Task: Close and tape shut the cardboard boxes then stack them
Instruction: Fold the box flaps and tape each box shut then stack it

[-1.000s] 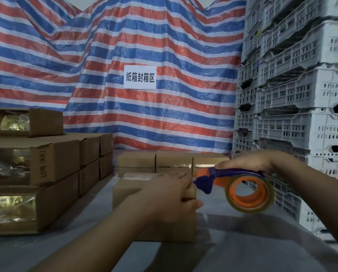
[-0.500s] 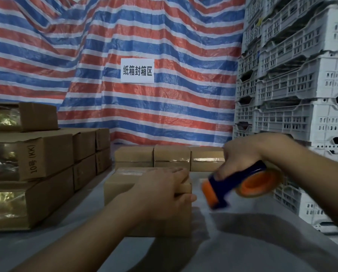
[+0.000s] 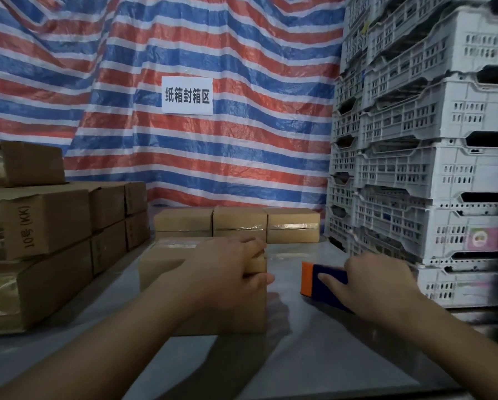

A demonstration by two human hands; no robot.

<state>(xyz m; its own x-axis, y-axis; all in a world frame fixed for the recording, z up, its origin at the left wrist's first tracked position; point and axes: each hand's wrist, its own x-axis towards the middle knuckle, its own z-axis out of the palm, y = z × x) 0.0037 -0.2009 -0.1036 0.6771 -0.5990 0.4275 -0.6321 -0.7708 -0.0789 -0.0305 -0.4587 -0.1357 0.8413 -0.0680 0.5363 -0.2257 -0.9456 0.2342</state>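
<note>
Head view: sign point(image 3: 187, 95) reads 纸箱封箱区; stacked box point(image 3: 36, 223), 10号(KK).

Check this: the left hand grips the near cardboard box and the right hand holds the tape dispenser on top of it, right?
Not on top. The head view shows the right hand holding the tape dispenser beside the box, to its right, low by the table. The left hand grips the box.

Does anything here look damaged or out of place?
Little stands out. The printed box in the left stack has a ragged, torn-looking top edge. The back row of boxes sits straight, and the box under the left hand looks square.
</note>
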